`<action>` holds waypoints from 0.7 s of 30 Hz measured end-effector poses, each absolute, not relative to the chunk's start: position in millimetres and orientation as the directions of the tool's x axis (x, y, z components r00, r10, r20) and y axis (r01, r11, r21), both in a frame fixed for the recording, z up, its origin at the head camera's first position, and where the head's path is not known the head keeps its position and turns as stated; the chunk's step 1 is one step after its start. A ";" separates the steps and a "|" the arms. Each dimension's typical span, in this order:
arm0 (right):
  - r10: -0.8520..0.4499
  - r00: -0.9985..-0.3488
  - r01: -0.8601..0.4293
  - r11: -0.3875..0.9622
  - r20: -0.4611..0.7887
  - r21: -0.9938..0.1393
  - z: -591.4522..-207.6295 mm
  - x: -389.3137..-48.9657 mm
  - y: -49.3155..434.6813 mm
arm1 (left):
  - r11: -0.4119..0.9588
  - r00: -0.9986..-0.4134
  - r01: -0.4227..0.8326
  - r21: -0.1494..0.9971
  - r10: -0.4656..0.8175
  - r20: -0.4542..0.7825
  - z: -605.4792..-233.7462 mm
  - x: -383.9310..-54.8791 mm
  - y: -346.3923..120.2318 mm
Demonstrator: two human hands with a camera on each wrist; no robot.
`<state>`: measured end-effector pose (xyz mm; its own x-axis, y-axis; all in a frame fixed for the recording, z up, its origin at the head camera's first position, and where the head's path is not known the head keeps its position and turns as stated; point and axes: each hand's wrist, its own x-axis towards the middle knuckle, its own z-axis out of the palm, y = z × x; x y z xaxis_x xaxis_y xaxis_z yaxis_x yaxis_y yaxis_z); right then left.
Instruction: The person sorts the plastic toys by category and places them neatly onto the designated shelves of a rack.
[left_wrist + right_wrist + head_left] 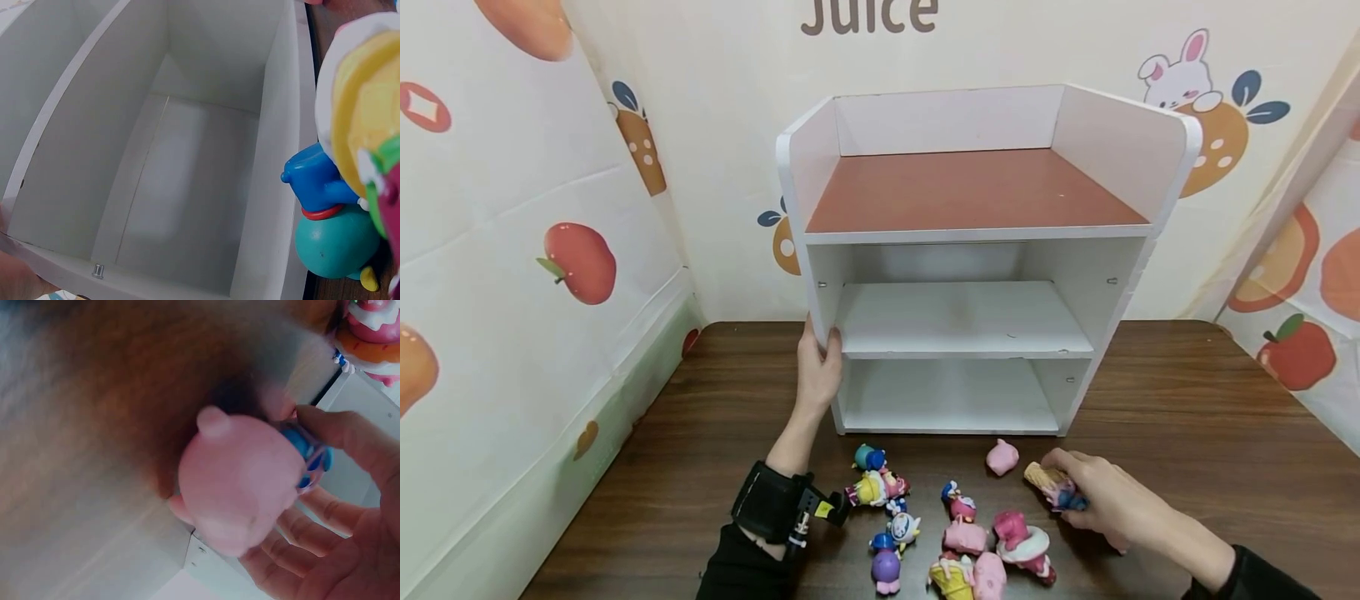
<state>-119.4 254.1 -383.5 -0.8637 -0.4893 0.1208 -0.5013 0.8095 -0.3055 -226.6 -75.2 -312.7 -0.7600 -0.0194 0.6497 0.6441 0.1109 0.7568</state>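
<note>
The white shelf unit (966,358) stands on the table with a brown top board. My left hand (818,367) grips its left side panel, thumb at the front edge and fingers along the outer side. Over on the right, my right hand (1108,496) holds a small toy figure (1052,485) just above or on the table; it has a tan waffle-textured part and a blue and pink part. The right wrist view shows a rounded pink body (240,481) with a knob, and blue parts by the thumb. A pink toy (1002,457) lies close to that hand.
In front of the shelf are several toy figures, including a purple one (886,570), a yellow cone one (952,578) and a pink one with a white ring (1025,546). A teal and blue figure (337,240) sits near the shelf's base. Printed walls enclose the table.
</note>
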 end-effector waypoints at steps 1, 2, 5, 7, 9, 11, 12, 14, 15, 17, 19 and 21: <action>-0.490 -0.866 -0.495 0.810 0.101 -0.314 -381.8 -119.9 254.7 | 0.109 -0.761 0.643 0.758 -0.020 0.648 -312.8 -226.5 -75.3; -0.494 -0.865 -0.493 0.808 0.084 -0.323 -380.3 -120.6 255.5 | 0.107 -0.763 0.641 0.760 -0.019 0.647 -312.8 -226.5 -75.3; -0.515 -0.856 -0.497 0.797 0.044 -0.343 -374.2 -122.8 258.4 | 0.111 -0.767 0.635 0.764 -0.020 0.641 -312.6 -226.3 -75.1; -0.538 -0.843 -0.508 0.783 0.019 -0.358 -369.5 -124.8 260.3 | 0.112 -0.770 0.632 0.767 -0.022 0.638 -312.5 -226.1 -75.0; -0.551 -0.834 -0.503 0.777 -0.022 -0.378 -364.4 -127.0 261.9 | 0.116 -0.770 0.632 0.767 -0.023 0.638 -312.7 -226.2 -75.1; -0.561 -0.825 -0.490 0.772 -0.070 -0.406 -359.7 -128.9 263.1 | 0.114 -0.770 0.632 0.766 -0.023 0.638 -313.0 -226.1 -75.2; -0.562 -0.821 -0.478 0.772 -0.098 -0.419 -357.4 -130.0 263.3 | 0.114 -0.770 0.632 0.767 -0.023 0.638 -313.2 -226.0 -75.2; -0.573 -0.806 -0.465 0.767 -0.146 -0.442 -353.2 -132.2 263.4 | 0.114 -0.771 0.631 0.767 -0.023 0.637 -313.4 -225.9 -75.1; -0.578 -0.799 -0.463 0.766 -0.164 -0.446 -351.4 -133.5 263.1 | 0.114 -0.771 0.631 0.767 -0.023 0.637 -313.5 -225.8 -75.2; -0.595 -0.779 -0.464 0.760 -0.199 -0.455 -348.1 -136.9 262.0 | 0.113 -0.770 0.632 0.766 -0.022 0.638 -313.5 -225.8 -75.2; -0.623 -0.750 -0.480 0.743 -0.221 -0.466 -344.9 -140.5 260.6 | 0.114 -0.767 0.635 0.764 -0.021 0.641 -313.3 -225.8 -75.2; -0.645 -0.725 -0.491 0.730 -0.241 -0.476 -341.9 -144.6 258.9 | 0.114 -0.765 0.639 0.761 -0.019 0.644 -313.1 -226.0 -75.1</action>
